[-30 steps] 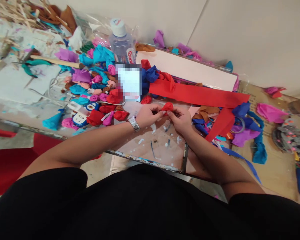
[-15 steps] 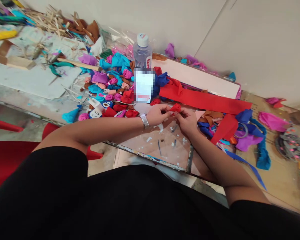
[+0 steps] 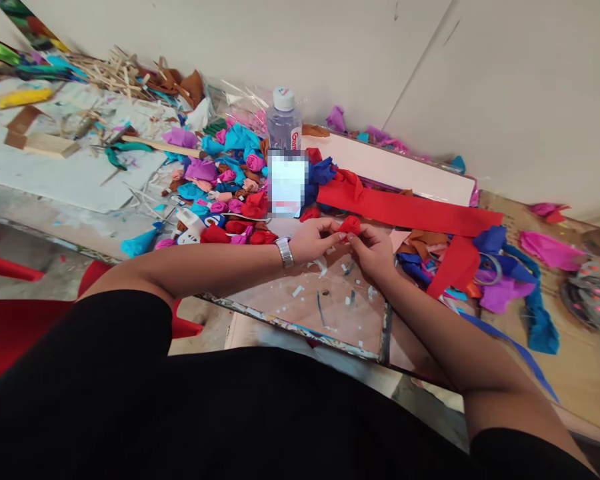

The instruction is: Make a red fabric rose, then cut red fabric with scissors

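Between both hands sits a small red crepe-paper rose (image 3: 351,225), held just above a glass tabletop (image 3: 300,300). My left hand (image 3: 313,240), with a metal watch on the wrist, pinches the rose from the left. My right hand (image 3: 375,251) pinches it from the right, fingers curled round it. Behind the hands lies a long red paper strip (image 3: 410,210). A heap of finished paper roses (image 3: 225,193) in red, pink, blue and purple lies to the left.
A water bottle (image 3: 283,120) stands at the back near the wall. A white board (image 3: 390,170) lies behind the red strip. Blue, purple and brown paper scraps (image 3: 500,273) lie right. Wooden sticks (image 3: 110,70) and green pliers (image 3: 117,153) lie far left. A red chair (image 3: 10,320) stands below left.
My hands kept the same pinch on the red rose. The camera tilted up a little, so the table and the hands sit lower in the picture.
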### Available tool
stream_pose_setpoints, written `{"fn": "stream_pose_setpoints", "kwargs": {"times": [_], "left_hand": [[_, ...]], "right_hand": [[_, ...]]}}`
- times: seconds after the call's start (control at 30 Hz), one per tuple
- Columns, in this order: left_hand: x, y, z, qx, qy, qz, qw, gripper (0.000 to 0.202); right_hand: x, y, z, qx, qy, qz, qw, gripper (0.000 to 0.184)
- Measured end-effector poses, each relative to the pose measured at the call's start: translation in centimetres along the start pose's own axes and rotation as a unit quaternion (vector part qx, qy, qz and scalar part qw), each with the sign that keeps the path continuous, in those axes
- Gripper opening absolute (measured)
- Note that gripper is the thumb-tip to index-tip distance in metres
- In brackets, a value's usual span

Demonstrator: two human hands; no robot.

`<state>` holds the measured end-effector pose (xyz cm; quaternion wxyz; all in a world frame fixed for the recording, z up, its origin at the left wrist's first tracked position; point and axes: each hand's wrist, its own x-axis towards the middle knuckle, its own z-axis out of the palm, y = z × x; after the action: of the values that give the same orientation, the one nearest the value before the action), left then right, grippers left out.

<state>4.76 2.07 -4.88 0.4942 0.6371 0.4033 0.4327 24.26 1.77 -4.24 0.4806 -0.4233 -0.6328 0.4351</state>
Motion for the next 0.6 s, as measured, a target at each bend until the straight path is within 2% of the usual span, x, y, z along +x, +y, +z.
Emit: {"fn": "stream_pose_setpoints", "kwargs": {"times": [0.17, 0.3, 0.37, 0.43, 0.6], "left_hand": [[0.00, 0.16, -0.19, -0.015, -0.008, -0.005, 1.000, 0.045], [-0.07, 0.23, -0.24, -0.020, -0.009, -0.015, 1.000, 0.044], [-0.09, 0.19, -0.28, -0.011, 0.003, -0.003, 1.000, 0.042], [-0.06, 0.14, -0.32, -0.016, -0.007, 0.008, 1.000, 0.038], [0.19, 0.00, -0.27, -0.005, 0.019, 0.029, 0.999, 0.031]], "right_hand": [[-0.05, -0.37, 0.39, 0.036, -0.001, 0.012, 0.999, 0.027], [-0.10, -0.48, 0.52, 0.051, -0.002, 0.042, 0.998, 0.035], [-0.09, -0.35, 0.52, 0.065, 0.004, 0.050, 0.997, 0.039], [-0.05, -0.15, 0.51, 0.067, 0.005, 0.055, 0.996, 0.040], [-0.01, 0.12, 0.60, 0.073, -0.021, 0.051, 0.996, 0.048]]}}
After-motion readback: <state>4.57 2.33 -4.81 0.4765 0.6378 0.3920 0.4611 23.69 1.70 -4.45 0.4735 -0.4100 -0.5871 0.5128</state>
